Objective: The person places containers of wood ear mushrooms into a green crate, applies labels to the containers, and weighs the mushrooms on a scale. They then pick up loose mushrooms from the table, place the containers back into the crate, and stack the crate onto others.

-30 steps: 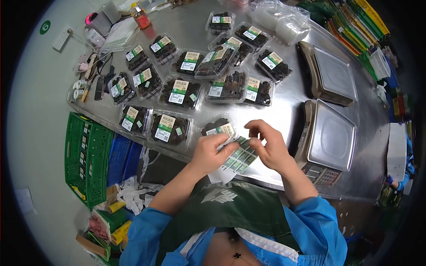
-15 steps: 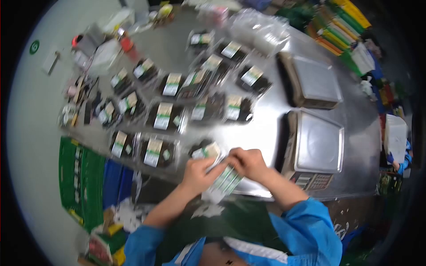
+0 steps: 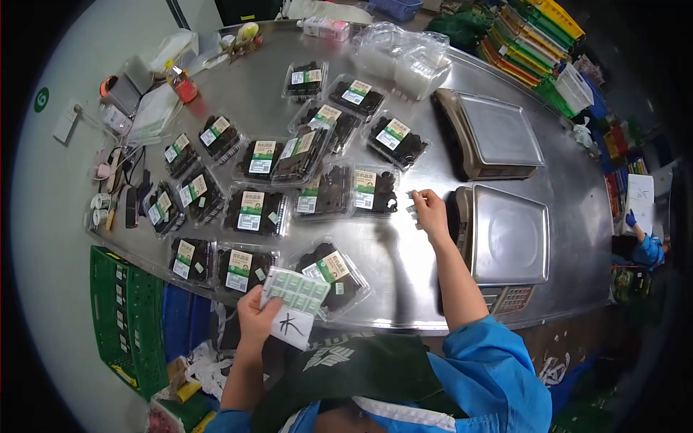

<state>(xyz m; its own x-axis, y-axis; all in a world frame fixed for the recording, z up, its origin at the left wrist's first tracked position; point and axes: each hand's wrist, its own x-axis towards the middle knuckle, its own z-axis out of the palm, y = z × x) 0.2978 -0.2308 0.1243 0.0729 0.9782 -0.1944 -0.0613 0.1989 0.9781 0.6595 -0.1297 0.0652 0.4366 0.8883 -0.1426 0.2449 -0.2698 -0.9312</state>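
My left hand is closed on a sheet of small green-and-white stickers, its lower white part marked with a black handwritten character. Between the fingertips of my right hand is a small strip of stickers, just right of a clear clamshell box of dark contents. Right behind the sticker sheet lies another clamshell box, with a small sticker on its lid. Several more labelled boxes, such as one at the middle left, cover the table; some bear the same small sticker.
Two weighing scales with metal plates stand on the right of the steel table. Clear bagged containers and a bottle are farther back. Green crates stand at lower left. A person in blue is at far right.
My hands were together over the sticker sheet and are now apart. The right went forward and right with a strip of stickers; the left drew left with the sheet. A sticker now shows on the nearest box.
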